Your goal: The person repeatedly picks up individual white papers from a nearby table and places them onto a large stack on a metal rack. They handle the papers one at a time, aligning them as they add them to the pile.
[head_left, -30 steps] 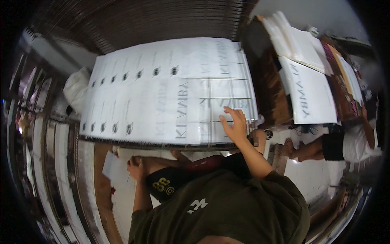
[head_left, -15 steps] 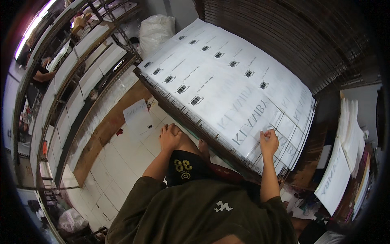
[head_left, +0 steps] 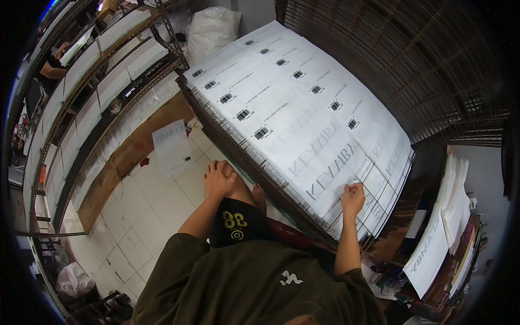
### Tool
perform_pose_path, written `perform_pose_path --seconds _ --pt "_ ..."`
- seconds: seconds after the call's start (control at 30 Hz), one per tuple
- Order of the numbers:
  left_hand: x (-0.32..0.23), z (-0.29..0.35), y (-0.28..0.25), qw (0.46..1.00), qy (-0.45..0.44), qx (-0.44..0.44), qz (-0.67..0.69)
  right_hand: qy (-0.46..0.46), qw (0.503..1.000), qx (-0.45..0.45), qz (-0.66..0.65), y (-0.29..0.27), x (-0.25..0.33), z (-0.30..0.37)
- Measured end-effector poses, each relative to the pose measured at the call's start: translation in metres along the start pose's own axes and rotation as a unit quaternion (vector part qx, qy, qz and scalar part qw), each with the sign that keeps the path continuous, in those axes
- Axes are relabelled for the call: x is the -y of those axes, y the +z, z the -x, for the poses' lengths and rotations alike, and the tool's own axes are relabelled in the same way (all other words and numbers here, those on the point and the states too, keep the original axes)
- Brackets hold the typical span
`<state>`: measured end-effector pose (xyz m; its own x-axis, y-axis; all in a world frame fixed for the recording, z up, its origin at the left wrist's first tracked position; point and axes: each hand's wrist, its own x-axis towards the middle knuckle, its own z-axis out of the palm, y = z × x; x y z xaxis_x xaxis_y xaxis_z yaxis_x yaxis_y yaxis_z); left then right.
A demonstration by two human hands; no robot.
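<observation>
My left hand (head_left: 218, 177) rests over my bent knee with its fingers laid across it, holding nothing. My right hand (head_left: 352, 196) is closed in a pinch at the near right part of a wire drying rack (head_left: 372, 187). Between its fingertips is the edge of a thin translucent plastic sheet (head_left: 331, 188) with large grey lettering; the exact grip is partly hidden by my fingers. Similar sheets (head_left: 303, 116) with small black printed marks overlap across the rack, leaving bare wires beside my right hand.
More wire tiers (head_left: 390, 59) stand tilted up behind the sheets. Printed sheets (head_left: 433, 260) hang over a cluttered stand at right. One loose sheet (head_left: 172, 146) lies on the tiled floor. Curved shelving (head_left: 92, 108) runs along the left, with another person's arm (head_left: 53, 67) beyond. A white sack (head_left: 214, 35) sits behind.
The whole view has shifted slightly. My left hand stays on the knee, and my right hand keeps its pinch at nearly the same spot on the rack.
</observation>
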<state>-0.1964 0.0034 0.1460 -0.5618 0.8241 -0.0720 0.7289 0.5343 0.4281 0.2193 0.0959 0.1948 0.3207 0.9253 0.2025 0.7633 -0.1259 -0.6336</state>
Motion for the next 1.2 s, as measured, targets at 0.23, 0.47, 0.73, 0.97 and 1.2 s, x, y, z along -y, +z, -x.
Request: perform_pose_path --seconds 0.23,0.47,0.73,0.97,1.2 --pt "0.000 -0.002 0.001 1.000 0.001 0.000 -0.005 0.007 1.000 -0.007 -0.018 0.002 -0.002 0.001" --pt "-0.002 -0.002 -0.003 1.000 0.000 0.008 0.005 0.000 0.999 -0.016 -0.045 0.007 -0.011 0.000" --pt "0.008 -0.005 0.010 1.000 -0.003 -0.007 0.011 0.044 0.996 -0.045 -0.070 -0.022 0.017 0.007" --pt "0.012 -0.004 0.019 0.998 0.040 -0.034 0.027 -0.045 0.972 -0.229 -0.002 -0.081 -0.064 0.023" --pt "0.012 -0.006 0.018 1.000 0.023 0.007 0.004 0.029 0.960 -0.248 0.126 -0.120 -0.099 0.062"
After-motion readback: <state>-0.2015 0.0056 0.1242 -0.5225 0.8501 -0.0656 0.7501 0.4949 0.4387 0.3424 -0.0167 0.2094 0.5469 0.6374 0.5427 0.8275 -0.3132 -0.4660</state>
